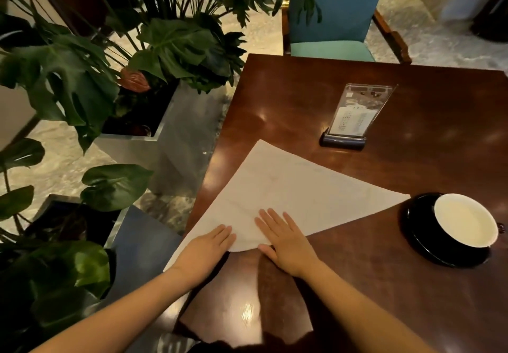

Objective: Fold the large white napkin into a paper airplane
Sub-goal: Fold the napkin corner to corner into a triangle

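The napkin [288, 190] lies flat on the table [412, 270], spread as a broad white wedge. Its far corner points to 11 o'clock, one long corner reaches toward 3 o'clock, and the near-left part hangs past the table edge at 7 o'clock. Faint crease lines cross its surface.

The left hand [204, 251] rests palm down on the napkin's near-left part, fingers together and extended toward 1 o'clock. It grips nothing; the hand is flat and spread.

The right hand [286, 240] lies palm down on the napkin's near edge, fingers fanned toward 11 o'clock, thumb at the rounded near edge of the napkin. It also holds nothing; it presses flat.

The two hands sit near each other, apart, with a strip of napkin between them.

A cup [466, 219] stands on a black saucer [428, 245] at 3 o'clock, just beside the napkin's right corner. A clear sign stand [354, 116] is at 1 o'clock, apart from the napkin. Plants [82, 78] in planters stand off the table at 9 to 10 o'clock. A teal chair [332, 9] is at 12 o'clock.
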A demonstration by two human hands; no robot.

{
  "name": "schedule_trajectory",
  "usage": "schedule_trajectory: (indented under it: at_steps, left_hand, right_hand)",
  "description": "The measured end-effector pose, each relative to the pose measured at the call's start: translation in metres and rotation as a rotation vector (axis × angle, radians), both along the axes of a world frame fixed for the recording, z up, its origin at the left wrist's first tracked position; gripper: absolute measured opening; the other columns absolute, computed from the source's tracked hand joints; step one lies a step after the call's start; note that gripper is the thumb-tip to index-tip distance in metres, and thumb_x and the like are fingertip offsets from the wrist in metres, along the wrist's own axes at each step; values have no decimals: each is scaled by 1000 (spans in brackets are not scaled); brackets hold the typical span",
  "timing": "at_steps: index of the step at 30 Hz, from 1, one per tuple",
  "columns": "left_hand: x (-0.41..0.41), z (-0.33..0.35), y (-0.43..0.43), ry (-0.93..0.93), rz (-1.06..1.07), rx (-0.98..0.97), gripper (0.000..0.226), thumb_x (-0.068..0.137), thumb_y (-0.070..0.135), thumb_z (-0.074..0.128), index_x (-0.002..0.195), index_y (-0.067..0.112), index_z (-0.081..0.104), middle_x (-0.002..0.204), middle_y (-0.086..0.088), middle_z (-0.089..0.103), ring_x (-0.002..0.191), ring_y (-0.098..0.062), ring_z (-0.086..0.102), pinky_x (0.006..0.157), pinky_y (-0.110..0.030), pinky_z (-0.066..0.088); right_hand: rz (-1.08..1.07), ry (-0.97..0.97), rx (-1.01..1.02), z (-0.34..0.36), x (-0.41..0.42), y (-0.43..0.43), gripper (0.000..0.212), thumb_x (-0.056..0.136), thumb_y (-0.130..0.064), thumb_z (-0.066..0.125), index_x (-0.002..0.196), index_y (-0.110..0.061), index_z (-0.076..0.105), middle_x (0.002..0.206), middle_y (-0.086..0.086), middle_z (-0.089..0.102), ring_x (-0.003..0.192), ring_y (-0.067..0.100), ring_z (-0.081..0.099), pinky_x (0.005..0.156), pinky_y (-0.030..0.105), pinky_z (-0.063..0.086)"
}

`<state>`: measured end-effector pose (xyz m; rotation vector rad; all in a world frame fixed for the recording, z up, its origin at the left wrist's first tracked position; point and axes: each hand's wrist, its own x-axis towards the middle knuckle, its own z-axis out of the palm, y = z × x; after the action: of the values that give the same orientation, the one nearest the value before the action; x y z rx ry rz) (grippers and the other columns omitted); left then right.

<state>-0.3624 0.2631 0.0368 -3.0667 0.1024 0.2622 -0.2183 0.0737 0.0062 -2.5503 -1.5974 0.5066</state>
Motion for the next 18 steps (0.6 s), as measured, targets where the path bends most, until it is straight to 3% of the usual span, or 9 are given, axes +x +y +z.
schedule_trajectory:
  at_steps: [2,5,9,12,15,18]
  left_hand:
    - [-9,9,13,-6,-24,-2,79,19,4,88,95,15,74,101,-3,74,88,-14,71,57,-18,55]
    - [-20,29,34,13,7,-76,58,40,5,74,96,18,70,96,-1,75,83,-12,71,61,-18,54]
    - [-25,43,65,192,205,-312,45,82,1,54,116,29,65,126,5,61,114,-12,59,93,-23,46]
    - [-14,57,68,324,390,-594,51,82,-6,50,112,32,67,112,15,66,104,-6,62,83,-16,48]
    - [-4,65,57,370,599,-989,43,88,-9,43,106,16,72,92,5,74,81,-15,69,64,-22,54]
    - [4,72,52,306,751,-1222,29,92,-1,46,102,6,72,100,-4,74,84,-24,71,64,-25,57]
  right_hand:
    - [11,-23,9,-2,6,-7,61,98,-52,12,143,-18,34,149,2,39,137,22,37,113,36,7]
    - [60,-32,6,-3,21,-21,60,97,-53,14,145,-21,31,151,0,34,140,20,29,113,35,4]
    - [100,7,18,-2,36,-35,61,96,-57,16,148,-24,21,155,-2,20,143,19,16,114,33,-1]
    - [113,35,17,-1,40,-38,65,93,-61,13,149,-27,14,156,-5,9,144,18,6,115,31,-7]
    - [105,37,89,0,37,-35,70,89,-65,8,149,-28,10,154,-10,0,144,14,-4,114,30,-12]
    - [19,112,156,1,33,-36,78,82,-69,6,148,-29,18,155,-12,3,143,7,-4,116,28,-12]
